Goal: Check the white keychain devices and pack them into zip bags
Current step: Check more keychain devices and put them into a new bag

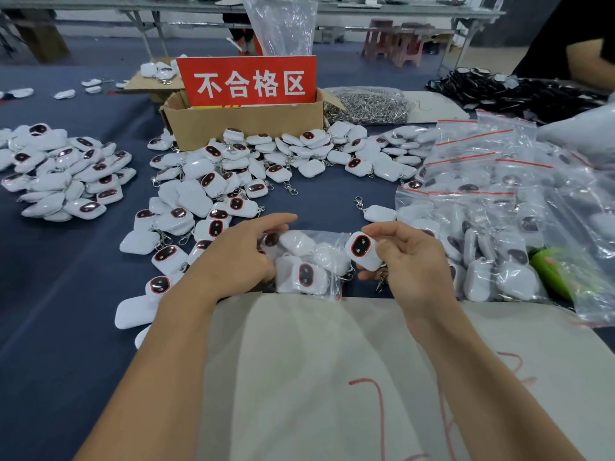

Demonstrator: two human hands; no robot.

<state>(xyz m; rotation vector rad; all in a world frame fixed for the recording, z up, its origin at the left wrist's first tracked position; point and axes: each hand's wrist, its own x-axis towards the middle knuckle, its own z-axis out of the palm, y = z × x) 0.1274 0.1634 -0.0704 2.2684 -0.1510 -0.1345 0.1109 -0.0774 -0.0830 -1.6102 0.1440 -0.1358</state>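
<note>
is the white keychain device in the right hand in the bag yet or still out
Out. The right hand pinches the white keychain device just beside the clear zip bag, which the left hand holds.

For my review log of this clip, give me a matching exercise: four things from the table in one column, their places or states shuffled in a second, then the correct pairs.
Things
1. white keychain device with a red-ringed dark face
2. clear zip bag partly filled with devices
3. brown cardboard box with a red sign
4. heap of silver metal clasps

Places or states
A. at the far side of the table, right of the box
B. pinched in the right hand
C. behind the loose pile of devices
D. steadied on the table by the left hand

Pairs: 1-B, 2-D, 3-C, 4-A
</note>
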